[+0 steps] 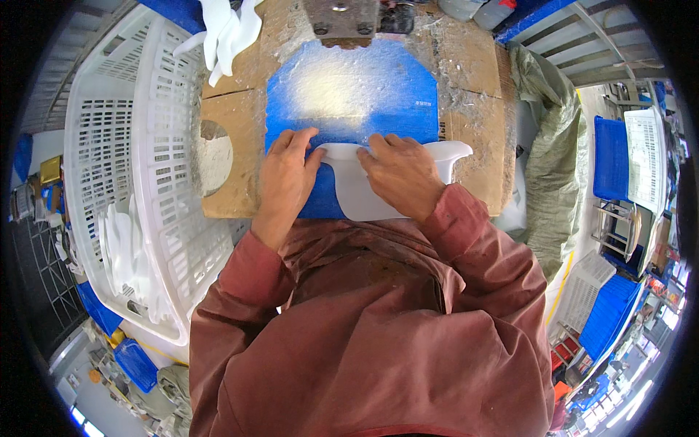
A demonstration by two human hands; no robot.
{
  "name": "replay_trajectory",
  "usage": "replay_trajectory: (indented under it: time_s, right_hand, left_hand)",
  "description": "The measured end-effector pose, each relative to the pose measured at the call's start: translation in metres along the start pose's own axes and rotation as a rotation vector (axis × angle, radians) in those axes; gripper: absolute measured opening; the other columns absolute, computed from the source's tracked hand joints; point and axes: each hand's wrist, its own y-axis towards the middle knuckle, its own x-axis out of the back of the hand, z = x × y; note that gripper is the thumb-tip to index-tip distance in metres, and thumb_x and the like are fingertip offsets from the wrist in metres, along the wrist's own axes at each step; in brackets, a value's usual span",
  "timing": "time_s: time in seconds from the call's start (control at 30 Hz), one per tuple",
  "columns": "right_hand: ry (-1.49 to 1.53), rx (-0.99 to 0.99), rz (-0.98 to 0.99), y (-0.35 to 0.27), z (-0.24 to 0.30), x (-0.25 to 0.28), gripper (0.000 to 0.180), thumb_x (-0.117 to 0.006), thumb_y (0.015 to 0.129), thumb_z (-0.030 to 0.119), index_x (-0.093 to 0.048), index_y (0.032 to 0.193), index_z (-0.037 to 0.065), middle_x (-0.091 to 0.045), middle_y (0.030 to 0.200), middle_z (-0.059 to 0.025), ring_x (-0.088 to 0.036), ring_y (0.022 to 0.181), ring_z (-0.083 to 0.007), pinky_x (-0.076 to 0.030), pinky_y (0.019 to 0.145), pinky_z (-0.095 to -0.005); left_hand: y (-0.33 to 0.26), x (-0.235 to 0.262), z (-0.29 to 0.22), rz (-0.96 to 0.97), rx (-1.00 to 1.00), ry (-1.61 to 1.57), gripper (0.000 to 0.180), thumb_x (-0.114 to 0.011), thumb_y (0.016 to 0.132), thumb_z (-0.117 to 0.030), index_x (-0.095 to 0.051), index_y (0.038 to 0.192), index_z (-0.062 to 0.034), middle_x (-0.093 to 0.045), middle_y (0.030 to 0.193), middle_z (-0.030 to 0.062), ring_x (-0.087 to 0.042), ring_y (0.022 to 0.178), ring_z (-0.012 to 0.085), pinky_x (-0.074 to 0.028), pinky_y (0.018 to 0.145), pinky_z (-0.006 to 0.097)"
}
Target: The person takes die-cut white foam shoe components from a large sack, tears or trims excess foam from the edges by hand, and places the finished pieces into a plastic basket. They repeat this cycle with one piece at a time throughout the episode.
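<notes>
White plastic part (364,191) lies flat on the blue pad (349,95) at the near edge of the tabletop (466,73), its flared lip reaching right. It looks thin, light and fairly stiff, smooth enough to slip on the dusty pad, and likely to flex or crack if bent hard at the lip. Left hand (285,178) presses its left edge with fingers spread flat; right hand (400,171) bears down on its middle, fingers nearly flat. Best hold seems the two side edges. A white crate (116,146) of similar parts stands left
</notes>
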Motion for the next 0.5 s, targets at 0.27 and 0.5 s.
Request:
replay_trajectory:
  time_s: [0.27,0.5]
  right_hand:
    - [0.005,-0.004,0.023,-0.005,-0.008,0.02,0.019,-0.069,0.088,0.018,-0.073,0.101,0.005,-0.065,0.098,-0.0108,-0.068,0.095,-0.0275,-0.054,0.078,-0.0389]
    - [0.644,-0.468,-0.166,-0.091,-0.051,0.053,0.02,-0.073,0.095,0.016,-0.073,0.11,0.003,-0.071,0.107,-0.0133,-0.072,0.09,-0.0254,-0.058,0.076,-0.0359]
  left_hand:
    - [0.008,-0.018,-0.02,0.19,-0.104,-0.052,0.026,-0.076,0.089,-0.012,-0.071,0.114,-0.0078,-0.07,0.097,0.013,-0.071,0.088,0.0326,-0.056,0.073,0.043]
    - [0.004,-0.016,-0.026,0.167,-0.138,-0.038,0.027,-0.075,0.091,-0.011,-0.072,0.118,-0.0078,-0.069,0.095,0.0128,-0.07,0.082,0.0324,-0.056,0.071,0.042]
